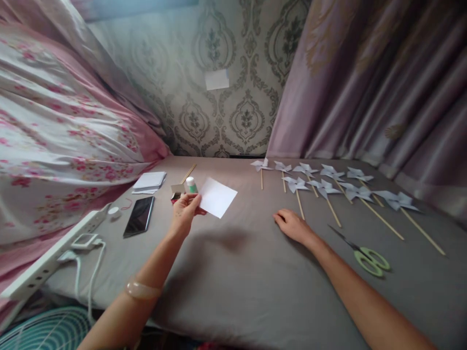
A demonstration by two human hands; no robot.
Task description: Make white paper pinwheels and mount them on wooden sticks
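Note:
A square of white paper point(219, 197) is pinched at its left corner between the thumb and fingers of my left hand point(185, 212), raised above the grey sheet. My right hand point(291, 224) rests on the grey sheet with its fingers curled in, and I see nothing in it. Close behind my left hand are a glue stick point(191, 184) with a white cap and a small open box point(177, 192). To the right of my right hand lie several white paper pinwheels point(295, 184) on wooden sticks, and scissors point(370, 260) with green handles, their blades slightly parted or closed, I cannot tell.
At the left are a stack of white paper point(149, 182), a phone point(139, 216), a white round lid point(114, 212) and a power strip point(54, 255) with cables. Thin wooden sticks point(188, 172) lie near the wall. A fan point(44, 330) stands below the front edge.

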